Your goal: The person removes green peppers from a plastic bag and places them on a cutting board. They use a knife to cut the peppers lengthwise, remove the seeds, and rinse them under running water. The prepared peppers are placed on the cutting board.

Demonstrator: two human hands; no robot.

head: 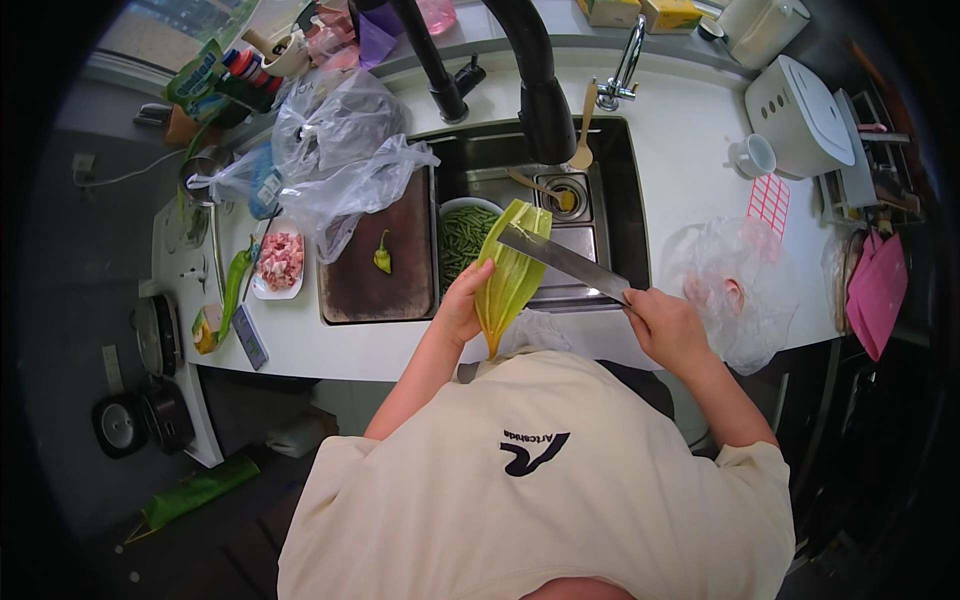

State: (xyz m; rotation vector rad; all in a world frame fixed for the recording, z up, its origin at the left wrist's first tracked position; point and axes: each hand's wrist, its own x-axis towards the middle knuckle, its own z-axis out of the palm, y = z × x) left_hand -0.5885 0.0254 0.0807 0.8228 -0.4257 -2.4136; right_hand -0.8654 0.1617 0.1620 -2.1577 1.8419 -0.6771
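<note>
My left hand (460, 306) holds a yellow-green pepper (510, 281), slit and spread open with its pale ribs facing up. Its narrow tip points towards my shirt. In my right hand (666, 330) is a kitchen knife (564, 260) with a broad steel blade, whose far end lies over the pepper's upper part. Pale bits sit beside the blade there. Below the pepper, in the sink (630, 202), a white bowl (474, 201) of cut green beans (466, 238) is partly hidden. A pepper top with its stem (382, 257) rests on the brown cutting board (352, 289).
Left of the board stand a tray of chopped meat (280, 260), a long green pepper (237, 281), a phone (249, 337) and plastic bags (337, 127). A black faucet (544, 112) overhangs the sink. A wooden spoon (583, 142) leans there. Rightward lies a clear plastic bag (750, 300).
</note>
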